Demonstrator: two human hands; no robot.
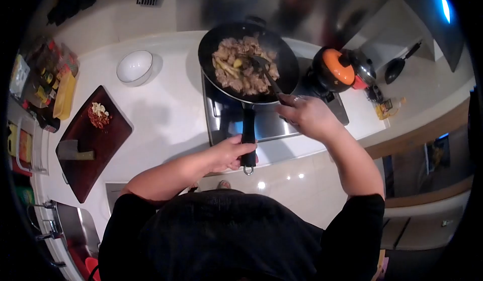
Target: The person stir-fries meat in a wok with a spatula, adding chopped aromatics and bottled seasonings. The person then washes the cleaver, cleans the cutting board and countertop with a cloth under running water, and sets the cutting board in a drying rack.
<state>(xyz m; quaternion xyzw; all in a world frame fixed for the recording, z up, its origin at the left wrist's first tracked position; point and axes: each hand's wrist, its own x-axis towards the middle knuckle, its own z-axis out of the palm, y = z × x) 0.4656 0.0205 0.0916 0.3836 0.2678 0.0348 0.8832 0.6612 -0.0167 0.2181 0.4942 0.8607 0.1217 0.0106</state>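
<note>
A black wok sits on the stove, with browned pieces of meat and some yellowish slices in it. My left hand is wrapped round the wok's black handle. My right hand grips the handle of a spatula, whose dark head reaches into the meat. The far end of the spatula is partly hidden among the food. Both forearms come in from the bottom of the view, on either side of the wok handle.
A white bowl stands left of the stove. On a dark cutting board lie a cleaver and chopped red and pale ingredients. An orange-and-black lidded pot sits right of the wok. Bottles line the left, above a sink.
</note>
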